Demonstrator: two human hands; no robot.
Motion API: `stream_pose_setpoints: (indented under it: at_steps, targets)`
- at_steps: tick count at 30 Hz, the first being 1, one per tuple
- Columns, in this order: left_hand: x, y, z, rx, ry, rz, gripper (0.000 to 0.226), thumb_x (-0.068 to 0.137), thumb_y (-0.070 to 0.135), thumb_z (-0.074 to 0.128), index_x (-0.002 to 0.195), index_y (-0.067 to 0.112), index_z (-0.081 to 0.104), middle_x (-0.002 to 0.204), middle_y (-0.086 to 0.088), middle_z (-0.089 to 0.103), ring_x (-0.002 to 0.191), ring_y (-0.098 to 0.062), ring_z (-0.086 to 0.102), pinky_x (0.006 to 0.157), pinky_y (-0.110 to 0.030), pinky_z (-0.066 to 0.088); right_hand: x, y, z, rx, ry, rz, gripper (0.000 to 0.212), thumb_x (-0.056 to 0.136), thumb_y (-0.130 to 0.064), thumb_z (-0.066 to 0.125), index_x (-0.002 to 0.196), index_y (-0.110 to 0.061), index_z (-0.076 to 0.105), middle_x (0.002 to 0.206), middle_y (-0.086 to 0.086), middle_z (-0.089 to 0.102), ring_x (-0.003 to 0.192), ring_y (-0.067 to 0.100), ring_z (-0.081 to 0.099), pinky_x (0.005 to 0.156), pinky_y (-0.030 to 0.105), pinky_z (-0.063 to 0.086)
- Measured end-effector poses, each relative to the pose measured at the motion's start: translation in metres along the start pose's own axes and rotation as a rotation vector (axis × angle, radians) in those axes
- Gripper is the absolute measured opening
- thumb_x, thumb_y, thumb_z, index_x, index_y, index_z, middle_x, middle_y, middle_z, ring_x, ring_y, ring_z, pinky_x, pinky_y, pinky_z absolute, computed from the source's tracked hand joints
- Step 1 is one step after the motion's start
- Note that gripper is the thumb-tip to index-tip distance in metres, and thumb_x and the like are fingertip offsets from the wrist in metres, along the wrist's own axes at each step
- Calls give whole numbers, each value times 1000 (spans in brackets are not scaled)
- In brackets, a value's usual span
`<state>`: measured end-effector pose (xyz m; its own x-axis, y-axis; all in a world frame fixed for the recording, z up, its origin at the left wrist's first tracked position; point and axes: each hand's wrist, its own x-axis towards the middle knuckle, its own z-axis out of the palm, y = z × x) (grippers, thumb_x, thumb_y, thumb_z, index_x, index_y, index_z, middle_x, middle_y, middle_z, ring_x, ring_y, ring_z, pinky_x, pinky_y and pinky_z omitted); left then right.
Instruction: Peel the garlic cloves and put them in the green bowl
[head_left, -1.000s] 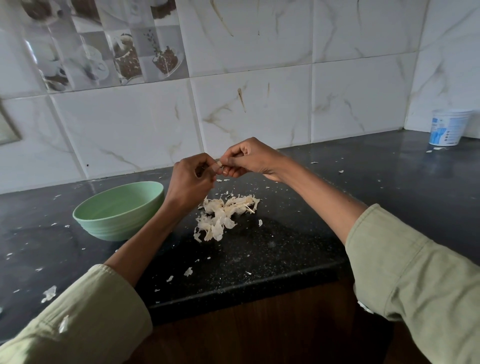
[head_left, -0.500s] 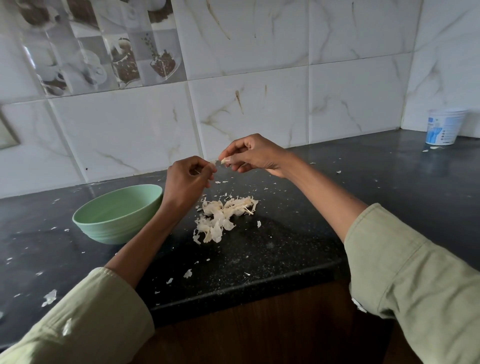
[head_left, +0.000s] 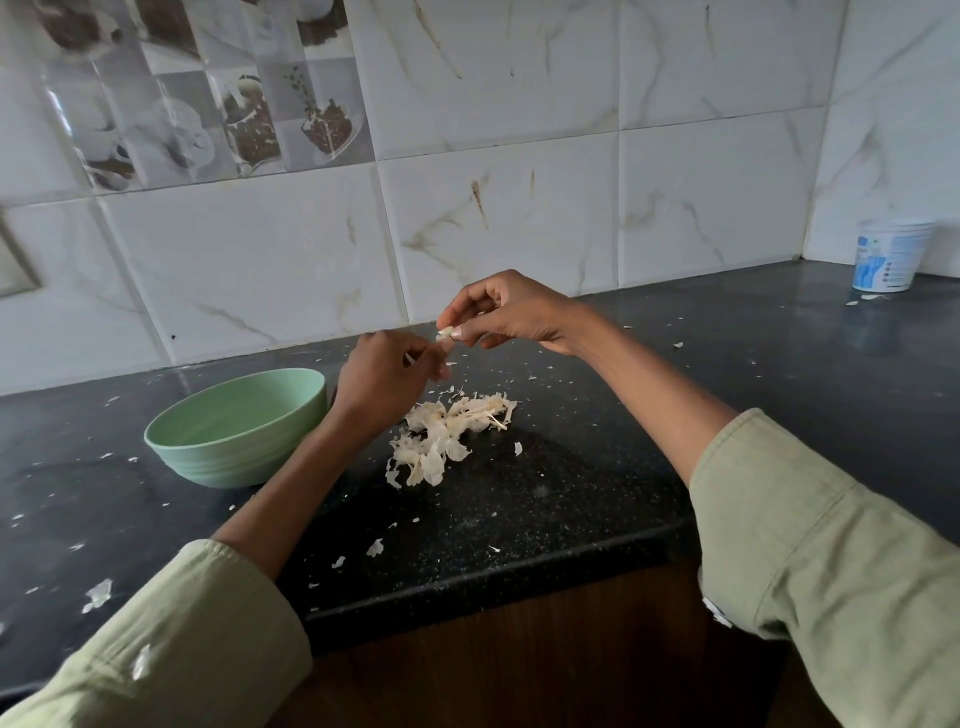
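Looking down, we note our pile of skins on the black counter, green bowl just left. Left hand curled, pinching a skin strip. Right hand above pinches the garlic clove between thumb and fingertips. White tub far right.

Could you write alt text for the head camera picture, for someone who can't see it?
Above a dark counter, a person's right hand pinches a small garlic clove while the left hand holds a strip of skin. A pile of peels lies below, beside a green bowl.
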<state>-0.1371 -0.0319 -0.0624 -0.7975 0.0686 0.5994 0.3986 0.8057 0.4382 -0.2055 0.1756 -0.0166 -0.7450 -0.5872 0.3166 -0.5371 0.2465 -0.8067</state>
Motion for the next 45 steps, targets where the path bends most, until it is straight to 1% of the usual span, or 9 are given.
stream_pose_setpoints:
  at_steps: [5, 9, 14, 20, 25, 30, 34, 40, 45]
  targets:
    - [1, -4, 1, 52, -29, 13, 8, 89, 28, 80, 85, 32, 75, 79, 18, 72, 71, 1, 65, 65, -26, 49, -1, -1, 0, -9, 15, -14, 23, 89, -10, 80, 111, -9, 77, 106, 12, 77, 87, 11, 70, 76, 22, 55]
    - [1, -1, 0, 25, 46, 5, 8, 91, 30, 78, 92, 31, 70, 86, 15, 72, 79, -6, 66, 68, -30, 52, -1, -1, 1, -22, 31, -27, 22, 88, -10, 81, 110, -8, 77, 102, 12, 76, 86, 11, 70, 79, 25, 58]
    - [1, 6, -5, -88, 128, 35, 16, 93, 41, 78, 96, 26, 71, 79, 10, 73, 69, -10, 70, 67, -37, 58, -2, -2, 3, -41, 11, -37, 21, 87, -9, 81, 108, -7, 77, 91, 6, 75, 84, 11, 70, 78, 26, 59]
    - [-2, 9, -6, -105, 128, 47, 14, 92, 34, 81, 86, 24, 72, 70, 6, 73, 63, -11, 70, 68, -42, 60, 0, -3, 3, 24, -16, -42, 31, 85, -5, 82, 114, 0, 72, 105, 26, 74, 87, 22, 74, 85, 34, 62]
    - [-4, 11, -7, -172, 81, -2, 16, 94, 36, 78, 86, 24, 72, 74, 3, 75, 66, -12, 72, 65, -30, 56, 2, -2, 5, 38, 20, -85, 31, 82, -5, 86, 110, 1, 73, 104, 26, 74, 88, 23, 74, 84, 33, 62]
    - [-5, 10, -8, -359, -32, -60, 12, 99, 22, 73, 92, 12, 73, 88, -4, 78, 72, -17, 72, 64, -34, 54, 3, -2, 6, 35, 12, -114, 27, 84, 0, 82, 109, 1, 73, 107, 26, 72, 92, 22, 72, 90, 41, 62]
    - [-4, 8, -8, -463, -47, -117, 12, 102, 17, 66, 97, 7, 71, 90, -9, 78, 73, -19, 71, 62, -31, 51, 1, -5, 5, 47, 9, -113, 28, 84, 6, 79, 111, 5, 70, 106, 23, 73, 90, 18, 71, 86, 35, 62]
    - [-4, 6, -2, -261, 19, -80, 12, 101, 20, 65, 91, 14, 69, 81, -3, 76, 66, -16, 73, 62, -32, 53, 0, -5, 6, 52, 25, -83, 25, 86, 7, 76, 110, 8, 69, 101, 26, 73, 88, 25, 73, 83, 34, 63]
    - [-5, 7, -2, -31, 4, -4, 17, 83, 26, 83, 89, 30, 68, 83, 13, 73, 76, -10, 69, 71, -37, 60, 0, -5, 2, 53, 92, -49, 22, 88, 0, 77, 108, 6, 71, 94, 20, 75, 83, 23, 73, 80, 30, 61]
